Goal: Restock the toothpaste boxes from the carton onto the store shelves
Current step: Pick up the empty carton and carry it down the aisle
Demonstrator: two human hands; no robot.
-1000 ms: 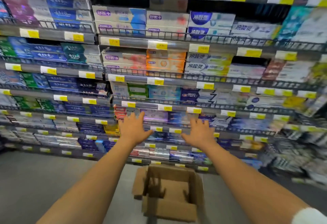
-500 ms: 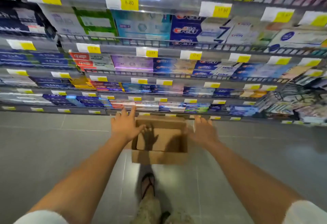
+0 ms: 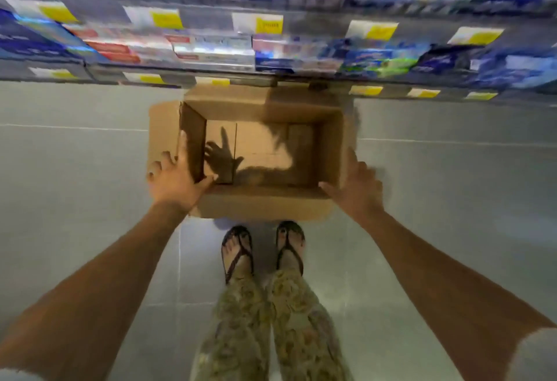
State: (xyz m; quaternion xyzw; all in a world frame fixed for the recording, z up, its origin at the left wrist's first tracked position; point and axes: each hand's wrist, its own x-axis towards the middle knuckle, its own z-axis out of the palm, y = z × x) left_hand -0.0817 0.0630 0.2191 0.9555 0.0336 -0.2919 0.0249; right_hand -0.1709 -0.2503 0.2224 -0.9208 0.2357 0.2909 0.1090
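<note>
We're right over the carton (image 3: pixel 265 203), flaps open, sitting on the floor (image 3: pixel 75 184) at its far edge, tight against the lowest shelves (image 3: pixel 99 71). Inside, it's bare cardboard bottom with hand shadows across it. The left hand (image 3: pixel 176 181) lies with fingers spread on the left flap, thumb at the near-left corner of the rim. The right hand (image 3: pixel 358 187) is blurred at the right wall, so we cannot tell if it grips. The toothpaste boxes (image 3: pixel 211 52) sit in rows on the shelves, smeared by blur.

Retail shop aisle, tiered shelves (image 3: pixel 271 76) of toothpaste boxes (image 3: pixel 211 49), yellow price tags (image 3: pixel 268 23)
</note>
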